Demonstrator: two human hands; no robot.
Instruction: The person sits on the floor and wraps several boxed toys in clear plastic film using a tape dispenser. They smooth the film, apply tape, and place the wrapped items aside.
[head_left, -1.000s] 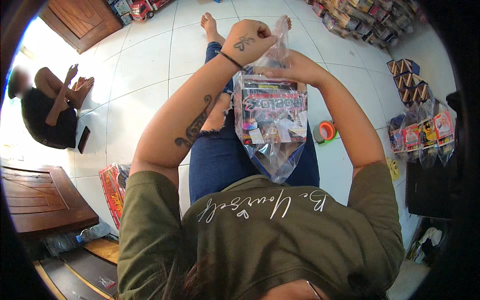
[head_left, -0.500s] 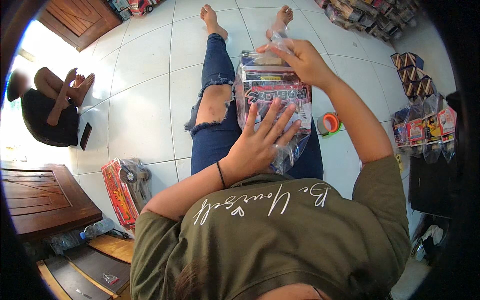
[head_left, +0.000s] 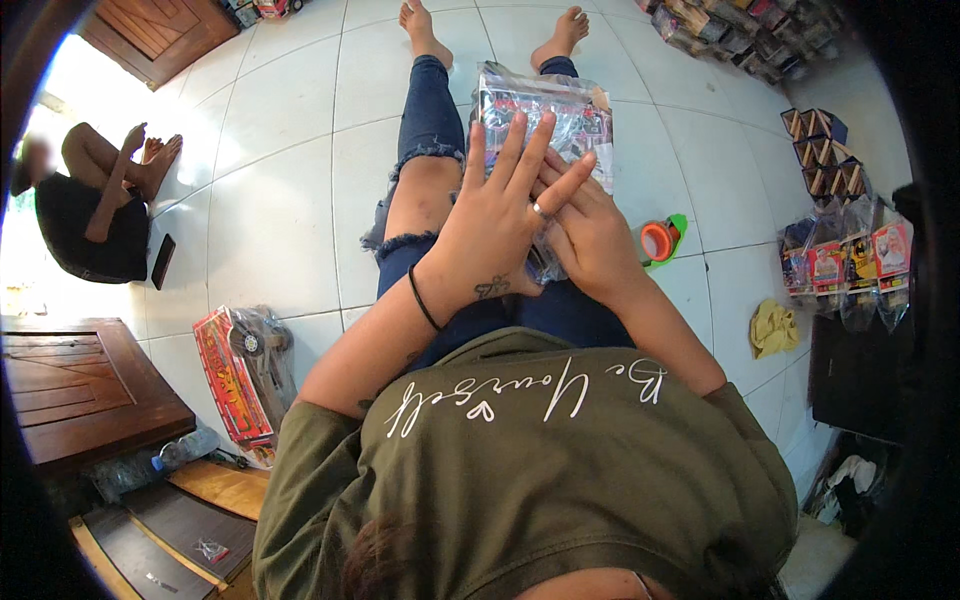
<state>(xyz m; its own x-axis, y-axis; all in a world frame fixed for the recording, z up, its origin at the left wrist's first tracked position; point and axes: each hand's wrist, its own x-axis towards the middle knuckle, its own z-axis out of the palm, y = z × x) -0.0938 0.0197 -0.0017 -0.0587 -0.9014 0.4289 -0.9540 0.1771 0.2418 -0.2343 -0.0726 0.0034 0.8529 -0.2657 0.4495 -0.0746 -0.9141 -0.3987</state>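
A printed cardboard box (head_left: 560, 115) in clear plastic wrap lies between my legs, its far part showing past my hands. My left hand (head_left: 495, 220) rests over its near part, palm down with the fingers spread apart. Close against it is my right hand (head_left: 595, 235), its fingers stretched toward the upper left and partly under the left fingers. Loose clear plastic (head_left: 545, 262) bunches below the hands at the near end of the box. What lies under my palms is hidden.
An orange tape roll (head_left: 658, 241) on something green lies right of my leg. A red toy package (head_left: 240, 385) stands at left, near a wooden table (head_left: 90, 390). Another person (head_left: 90, 225) sits far left by a dark phone (head_left: 163, 262). A yellow cloth (head_left: 774, 329) lies at right.
My right hand has left the plastic at the far end and come back beside my left hand. The box now sits turned, its far end farther away. The left fingers have spread farther forward.
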